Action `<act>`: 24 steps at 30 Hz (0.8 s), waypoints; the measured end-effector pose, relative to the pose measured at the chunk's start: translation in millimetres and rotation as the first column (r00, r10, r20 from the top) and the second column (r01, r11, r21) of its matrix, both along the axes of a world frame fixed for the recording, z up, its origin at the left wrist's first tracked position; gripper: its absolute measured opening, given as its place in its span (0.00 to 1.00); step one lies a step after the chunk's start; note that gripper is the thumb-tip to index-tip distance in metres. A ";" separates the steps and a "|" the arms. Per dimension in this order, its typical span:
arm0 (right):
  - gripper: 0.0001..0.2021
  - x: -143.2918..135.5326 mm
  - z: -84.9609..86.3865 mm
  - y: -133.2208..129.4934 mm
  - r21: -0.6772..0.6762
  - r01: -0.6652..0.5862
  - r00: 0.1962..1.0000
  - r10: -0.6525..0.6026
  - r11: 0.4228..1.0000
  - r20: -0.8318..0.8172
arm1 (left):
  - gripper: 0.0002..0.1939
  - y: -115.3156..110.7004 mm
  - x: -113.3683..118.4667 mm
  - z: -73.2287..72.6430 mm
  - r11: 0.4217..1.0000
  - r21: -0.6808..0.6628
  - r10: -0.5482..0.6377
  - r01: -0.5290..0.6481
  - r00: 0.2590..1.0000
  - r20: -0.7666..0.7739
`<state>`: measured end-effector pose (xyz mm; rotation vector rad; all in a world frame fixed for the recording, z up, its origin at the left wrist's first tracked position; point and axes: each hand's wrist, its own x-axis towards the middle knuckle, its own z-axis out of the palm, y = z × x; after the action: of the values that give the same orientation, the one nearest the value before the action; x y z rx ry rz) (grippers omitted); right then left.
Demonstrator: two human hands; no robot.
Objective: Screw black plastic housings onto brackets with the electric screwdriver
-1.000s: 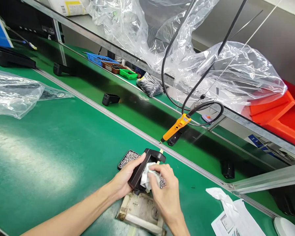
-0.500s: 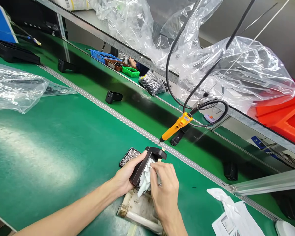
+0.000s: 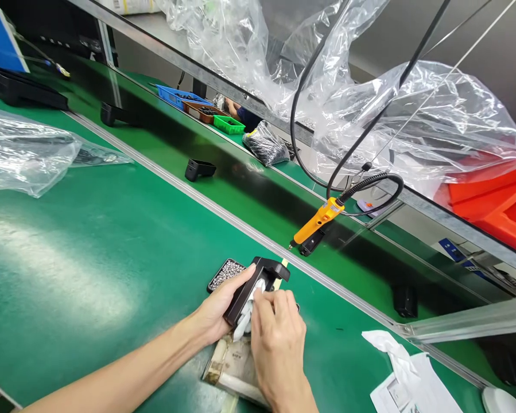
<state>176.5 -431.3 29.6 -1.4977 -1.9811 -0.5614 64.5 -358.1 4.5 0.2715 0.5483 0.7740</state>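
My left hand [image 3: 217, 312] is closed round the left side of a black plastic housing [image 3: 264, 268], its thumb lying along the upper edge. The housing is tilted, with its open hollow turned to the right. Pinched in my right hand [image 3: 279, 338] is a crumpled white cloth [image 3: 245, 314], pressed into that hollow. Below the housing lies a worn, pale block-like fixture [image 3: 232, 364], partly hidden by my right hand. A small black tray of screws [image 3: 227, 272] sits just behind my left hand.
A yellow electric screwdriver [image 3: 318, 223] hangs by its cable beyond the housing. More black parts [image 3: 200, 169] stand along the back. White wipes and paper [image 3: 412, 378] lie at the right, plastic film [image 3: 29, 152] at the left. A person's arm shows near coloured bins [image 3: 228, 124].
My right hand has moved slightly left and down with the cloth, deeper over the hollow. The hanging screwdriver has swung a little to the right. My left hand has barely moved.
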 end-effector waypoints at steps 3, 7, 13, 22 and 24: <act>0.08 -3.9 1.1 -4.4 -0.008 -0.010 1.000 0.010 1.000 0.020 | 0.16 0.9 -0.1 -0.1 1.000 -0.014 -0.008 0.008 1.000 0.007; 0.08 -2.1 2.4 -1.6 0.068 0.089 0.996 -0.090 0.994 0.016 | 0.15 0.3 0.3 -1.2 1.000 0.013 0.006 -0.006 1.000 0.000; 0.08 -2.2 0.8 -1.9 0.037 0.045 0.999 -0.045 0.998 0.016 | 0.15 0.1 -1.0 -0.5 0.999 0.042 0.010 -0.009 1.000 -0.012; 0.09 13.6 3.6 4.0 -0.110 -0.135 0.920 0.084 0.985 -0.382 | 0.17 0.9 3.5 -5.9 0.997 0.080 0.005 -0.005 1.000 0.001; 0.08 26.2 16.0 1.8 -0.183 -0.238 0.808 0.090 0.954 -0.582 | 0.19 2.0 4.7 -4.1 0.998 0.065 0.010 -0.010 1.000 -0.002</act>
<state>202.8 -429.5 45.5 -1.3982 -1.7073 0.2140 69.2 -356.1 0.3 0.3297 0.5276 0.8019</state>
